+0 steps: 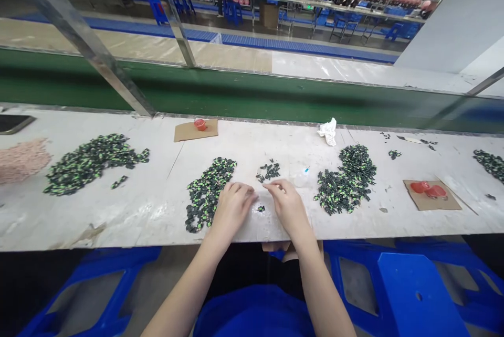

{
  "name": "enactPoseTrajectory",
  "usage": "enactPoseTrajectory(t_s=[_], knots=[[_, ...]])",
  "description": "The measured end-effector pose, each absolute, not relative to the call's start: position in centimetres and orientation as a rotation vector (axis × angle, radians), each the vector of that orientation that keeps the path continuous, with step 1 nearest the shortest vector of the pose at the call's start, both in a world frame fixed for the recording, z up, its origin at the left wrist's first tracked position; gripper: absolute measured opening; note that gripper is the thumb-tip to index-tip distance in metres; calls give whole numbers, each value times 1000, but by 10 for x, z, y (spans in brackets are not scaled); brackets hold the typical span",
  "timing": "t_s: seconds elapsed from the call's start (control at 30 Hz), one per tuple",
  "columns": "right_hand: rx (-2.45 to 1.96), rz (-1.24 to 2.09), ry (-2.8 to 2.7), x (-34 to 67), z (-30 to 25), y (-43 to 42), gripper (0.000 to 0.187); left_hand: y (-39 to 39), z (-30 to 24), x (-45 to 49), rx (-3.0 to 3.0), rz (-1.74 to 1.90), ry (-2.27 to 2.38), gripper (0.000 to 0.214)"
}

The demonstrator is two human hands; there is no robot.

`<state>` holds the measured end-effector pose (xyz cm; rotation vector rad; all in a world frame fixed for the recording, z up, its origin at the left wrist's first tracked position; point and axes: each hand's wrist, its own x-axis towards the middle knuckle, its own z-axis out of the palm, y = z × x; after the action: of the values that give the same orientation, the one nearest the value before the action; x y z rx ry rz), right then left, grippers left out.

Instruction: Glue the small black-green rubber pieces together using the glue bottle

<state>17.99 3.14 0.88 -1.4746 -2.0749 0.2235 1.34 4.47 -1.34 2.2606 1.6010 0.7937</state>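
My left hand [235,204] rests at the right edge of a pile of small black-and-green pieces [207,192]. Its fingers are bent and pressed together; whatever they may hold is too small to make out. Across a narrow gap, my right hand [289,207] pinches thumb and forefinger together, and I cannot tell what is between them. One small dark piece [261,209] lies on the table between the two hands. Just beyond the fingertips is a small loose group of dark pieces [270,170]. Another black-and-green pile [348,182] sits to the right of my right hand.
Farther left are another dark pile [92,164], pink pieces [23,160] and a phone-like dark slab [14,124]. Red cups stand on cardboard [185,132] at the back and on cardboard [419,198] at right. Crumpled white tissue [328,131] lies near the green-sided ledge [252,90].
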Motion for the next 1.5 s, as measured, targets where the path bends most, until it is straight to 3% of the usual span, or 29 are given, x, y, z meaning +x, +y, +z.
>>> enactPoseTrajectory(t_s=[0.23,0.47,0.57,0.8,0.97,1.23,1.5], knots=[[-1804,369,-2359,155,18,91,19,17,-29,14,2250,885,1470,13],[-1817,324,-2322,162,21,84,16,20,-33,15,2228,966,1389,13],[-1672,420,-2106,169,20,65,14,19,-27,15,2123,978,1344,16],[-1394,1013,-1184,176,22,9,13,15,1,20,1810,1078,1340,17],[-1293,1180,-1042,173,28,1,16,12,14,26,1869,1162,1215,17],[-1332,1188,-1002,175,28,-3,20,10,23,25,1894,1142,1172,18],[-1302,958,-1122,172,18,-9,14,9,28,26,1614,1105,1170,15]])
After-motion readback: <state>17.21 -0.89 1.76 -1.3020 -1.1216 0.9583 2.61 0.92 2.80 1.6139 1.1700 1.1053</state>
